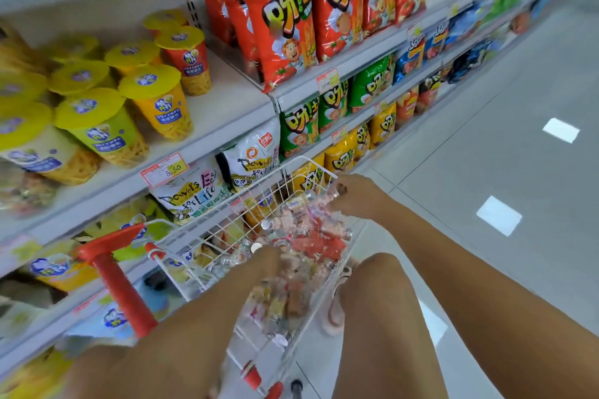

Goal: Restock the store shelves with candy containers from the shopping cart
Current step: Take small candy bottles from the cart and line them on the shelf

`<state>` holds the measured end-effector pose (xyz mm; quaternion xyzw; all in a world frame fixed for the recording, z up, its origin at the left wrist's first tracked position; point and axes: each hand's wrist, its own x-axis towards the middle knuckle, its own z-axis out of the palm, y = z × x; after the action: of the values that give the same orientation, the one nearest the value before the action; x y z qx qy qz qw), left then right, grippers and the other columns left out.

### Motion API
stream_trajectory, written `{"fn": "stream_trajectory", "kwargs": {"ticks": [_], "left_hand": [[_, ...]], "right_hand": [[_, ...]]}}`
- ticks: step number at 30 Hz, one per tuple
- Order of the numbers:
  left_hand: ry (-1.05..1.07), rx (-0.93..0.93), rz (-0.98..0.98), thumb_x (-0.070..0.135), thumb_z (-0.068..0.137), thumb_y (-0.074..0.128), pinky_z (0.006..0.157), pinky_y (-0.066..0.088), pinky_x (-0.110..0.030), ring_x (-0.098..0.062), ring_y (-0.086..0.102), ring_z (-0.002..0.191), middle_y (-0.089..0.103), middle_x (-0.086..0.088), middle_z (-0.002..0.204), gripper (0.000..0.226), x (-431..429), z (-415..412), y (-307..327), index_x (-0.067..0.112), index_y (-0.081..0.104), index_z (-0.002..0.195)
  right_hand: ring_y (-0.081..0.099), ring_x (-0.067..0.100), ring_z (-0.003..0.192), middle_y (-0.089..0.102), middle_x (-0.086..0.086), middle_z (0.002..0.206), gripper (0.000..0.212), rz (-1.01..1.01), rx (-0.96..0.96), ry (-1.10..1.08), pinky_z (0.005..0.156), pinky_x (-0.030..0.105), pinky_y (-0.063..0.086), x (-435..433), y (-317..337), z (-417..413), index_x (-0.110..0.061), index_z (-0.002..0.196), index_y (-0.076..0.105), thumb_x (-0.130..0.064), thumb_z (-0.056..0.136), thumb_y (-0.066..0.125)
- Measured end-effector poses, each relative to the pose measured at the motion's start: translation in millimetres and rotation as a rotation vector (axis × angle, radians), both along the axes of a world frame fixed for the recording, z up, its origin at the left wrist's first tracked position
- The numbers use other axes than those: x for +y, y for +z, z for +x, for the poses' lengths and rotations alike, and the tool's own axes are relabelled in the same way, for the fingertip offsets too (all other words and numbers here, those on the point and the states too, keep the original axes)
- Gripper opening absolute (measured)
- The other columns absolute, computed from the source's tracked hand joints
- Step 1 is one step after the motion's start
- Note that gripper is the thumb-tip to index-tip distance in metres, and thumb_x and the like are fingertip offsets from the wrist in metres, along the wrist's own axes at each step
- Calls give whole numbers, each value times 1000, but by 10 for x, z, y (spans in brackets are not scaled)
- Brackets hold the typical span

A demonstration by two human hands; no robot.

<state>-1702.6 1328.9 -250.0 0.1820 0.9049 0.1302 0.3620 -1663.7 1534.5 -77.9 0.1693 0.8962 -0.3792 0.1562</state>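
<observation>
Filling the left edge of the view, yellow-lidded snack cups [155, 97] stand in rows on a white shelf [227, 113], with a price tag [165, 168] clipped to its front edge. Below them, the red handle [113, 249] of the shopping cart [304, 160] rises in front of the lower shelves, and white snack bags [191, 191] with black lettering sit just behind the cart's wire rim. The left hand [265, 257] reaches down from the lower edge of the view into the middle of the basket, its fingertips buried among the load, so whether those fingers are spread or gripping cannot be told. The candy containers [311, 236] lie heaped in the white wire basket, small clear bottles with silver caps and pink and red contents, some blurred. Above and to the right, red chip bags [282, 26] stand upright on a higher shelf, with green and yellow bags on the shelves beneath. The right hand [353, 197] is at the far end of the basket, fingers bent downward onto the topmost containers there; blur hides whether it has closed around one. A bare knee [385, 272] sits just right of the cart, with a foot in a pale sandal [337, 308] under it. Pale floor tiles [502, 91] run along the right side of the aisle.
</observation>
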Motion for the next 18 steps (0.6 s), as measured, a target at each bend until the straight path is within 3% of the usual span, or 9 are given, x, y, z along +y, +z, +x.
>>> {"fn": "stream_trajectory", "kwargs": {"ticks": [2,4,6,7,10,12,14,16,18], "left_hand": [[187,-111,140,23,98,51,95,44,-36,-32,52,117,49,-16,131,46,-171,-106,433,-1,43,136],[276,-245,366,24,92,60,82,53,-31,-25,60,96,48,-21,134,46,-383,-145,885,-3,50,129],[549,-514,759,27,82,72,73,55,-30,-21,62,73,57,-24,111,43,-634,-92,1320,-8,59,103],[649,-598,934,21,82,70,73,57,-31,-22,64,71,56,-23,99,32,-772,-68,1504,-7,59,95],[744,-689,1308,9,78,71,81,56,-41,-35,59,98,49,-17,102,18,-1191,42,2032,-3,61,89],[760,-625,1445,14,69,81,79,56,-41,-35,61,100,54,-13,104,33,-1485,113,2388,-2,62,90],[718,-484,1470,24,50,93,73,56,-33,-26,67,89,66,-14,97,52,-1792,218,2792,2,70,92],[689,-288,1493,32,38,96,65,56,-26,-16,66,73,68,-7,87,58,-2118,289,3176,8,73,85],[682,-95,1511,37,35,96,63,56,-25,-14,62,68,64,-7,87,64,-2421,372,3552,7,71,87]], "right_hand": [[39,20,61,39,2,65,30,-82,69,-48,60,30,35,-102,163,9,-8,75,41,-13,78,70],[41,19,62,39,3,65,41,-160,148,-70,62,31,36,-250,370,25,-11,70,36,-23,78,74],[46,20,62,43,7,66,40,-308,221,-93,65,32,42,-395,576,27,-8,69,42,-28,79,75],[53,20,67,50,9,72,34,-395,250,-107,70,31,49,-480,689,27,-4,75,50,-27,81,74],[65,19,88,63,9,93,25,-664,303,-72,91,39,54,-807,1065,15,-3,103,63,-22,87,67],[67,19,85,65,7,93,15,-765,354,-24,90,41,54,-1112,1361,-7,-14,103,63,-19,89,65],[68,14,76,65,3,90,12,-789,413,34,85,36,57,-1453,1657,-55,-18,103,62,-15,91,62],[69,10,74,65,-1,87,12,-752,480,127,83,32,58,-1833,1976,-109,-13,104,60,-14,92,59],[67,7,72,64,-1,85,13,-754,552,212,79,28,57,-2200,2288,-176,-7,106,54,-8,93,55]]}}
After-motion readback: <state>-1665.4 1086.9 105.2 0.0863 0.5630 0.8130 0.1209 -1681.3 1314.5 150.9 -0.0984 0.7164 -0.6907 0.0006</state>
